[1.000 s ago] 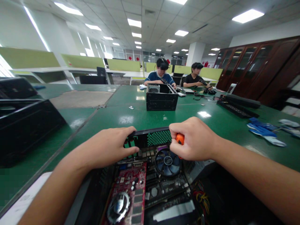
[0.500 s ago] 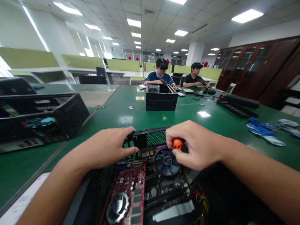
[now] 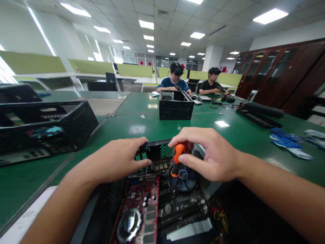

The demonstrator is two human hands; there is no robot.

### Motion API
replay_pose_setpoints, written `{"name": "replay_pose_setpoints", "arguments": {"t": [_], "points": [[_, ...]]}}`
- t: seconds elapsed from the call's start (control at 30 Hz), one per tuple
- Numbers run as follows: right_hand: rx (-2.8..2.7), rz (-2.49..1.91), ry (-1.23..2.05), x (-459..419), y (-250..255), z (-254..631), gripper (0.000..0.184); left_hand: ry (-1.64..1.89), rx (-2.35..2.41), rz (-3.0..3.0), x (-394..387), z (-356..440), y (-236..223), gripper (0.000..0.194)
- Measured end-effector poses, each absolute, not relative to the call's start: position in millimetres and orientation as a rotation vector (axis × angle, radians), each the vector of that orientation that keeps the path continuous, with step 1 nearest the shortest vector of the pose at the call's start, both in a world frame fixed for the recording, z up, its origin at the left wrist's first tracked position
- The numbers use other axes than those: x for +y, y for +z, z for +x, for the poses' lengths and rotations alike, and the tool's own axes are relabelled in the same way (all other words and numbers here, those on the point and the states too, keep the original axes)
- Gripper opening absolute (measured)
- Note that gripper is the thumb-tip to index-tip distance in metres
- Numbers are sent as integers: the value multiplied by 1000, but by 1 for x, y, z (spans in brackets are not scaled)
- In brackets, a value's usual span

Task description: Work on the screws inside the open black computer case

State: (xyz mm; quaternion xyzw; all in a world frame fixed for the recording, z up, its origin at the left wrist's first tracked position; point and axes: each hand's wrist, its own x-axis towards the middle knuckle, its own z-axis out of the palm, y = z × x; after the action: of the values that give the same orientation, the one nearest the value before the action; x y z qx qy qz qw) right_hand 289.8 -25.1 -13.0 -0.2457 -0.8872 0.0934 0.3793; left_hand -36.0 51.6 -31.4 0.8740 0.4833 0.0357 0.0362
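Note:
An opened computer case lies in front of me, its inside facing up. My left hand rests on its far rim at the left, fingers over the edge and thumb stretched out inward. In my right hand an orange and black screwdriver is gripped by the handle, tilted above the CPU fan. The screwdriver's tip is hidden. Left of the fan sits a red graphics card with a round silver cooler. Colored cables lie at the right inside the case.
Another black computer case stands at the left, and a smaller one farther off on the green table. Blue-and-white gloves and black panels lie to the right. Two people sit across the table.
My right hand has turned and opened up somewhat, shifting slightly left, so the screwdriver's handle now shows along its length. The left hand keeps its place on the rim.

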Motion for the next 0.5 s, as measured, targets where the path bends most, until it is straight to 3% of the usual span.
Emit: {"name": "replay_pose_setpoints", "arguments": {"t": [0.5], "points": [[-2294,-626,258,-23,-16,292,23,13,1498,2656,50,-33,-26,70]]}}
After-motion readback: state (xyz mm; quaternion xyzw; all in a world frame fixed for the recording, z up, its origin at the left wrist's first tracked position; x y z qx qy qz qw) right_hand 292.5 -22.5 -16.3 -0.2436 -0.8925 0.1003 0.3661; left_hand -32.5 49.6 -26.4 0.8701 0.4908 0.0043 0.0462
